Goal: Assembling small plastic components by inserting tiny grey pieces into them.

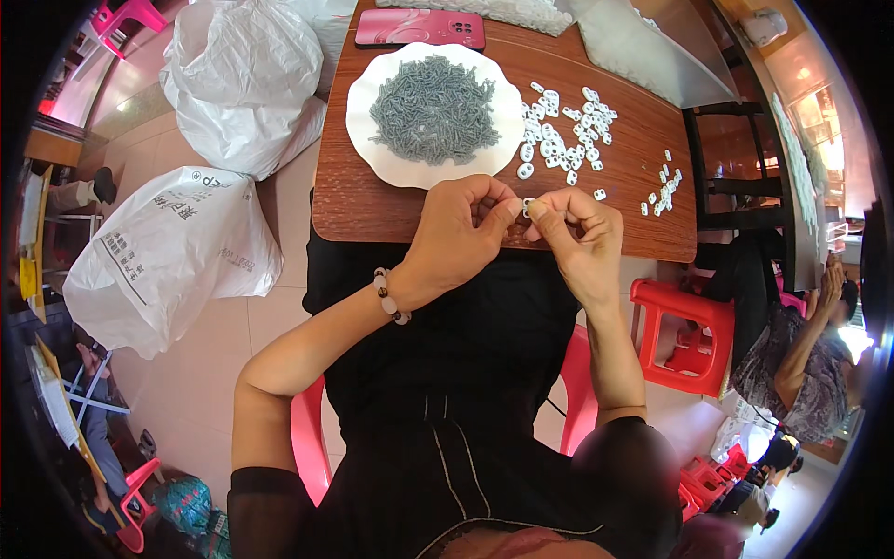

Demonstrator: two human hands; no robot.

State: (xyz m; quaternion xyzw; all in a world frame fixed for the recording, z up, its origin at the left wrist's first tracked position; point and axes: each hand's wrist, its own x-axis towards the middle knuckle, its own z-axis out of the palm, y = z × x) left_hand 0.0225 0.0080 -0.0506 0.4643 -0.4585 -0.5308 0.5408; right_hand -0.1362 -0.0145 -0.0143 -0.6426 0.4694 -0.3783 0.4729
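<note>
My right hand (587,240) pinches a small white plastic piece with holes (528,207) between thumb and forefinger, above the table's near edge. Close beside it, my left hand (456,233) has thumb and forefinger pressed together; whatever they hold is too small to make out. Behind the left hand stands a white scalloped plate (363,121), heaped with thin grey spring-like pieces (433,110). Many similar white pieces (559,140) lie loose right of the plate, and a smaller group (663,194) is farther right.
The brown wooden table (372,210) also bears a pink phone (419,30) behind the plate. White material in clear bags (643,51) lies at the back right. Full white sacks (177,252) stand on the floor to the left. A red stool (684,335) is at the right, with other people beyond.
</note>
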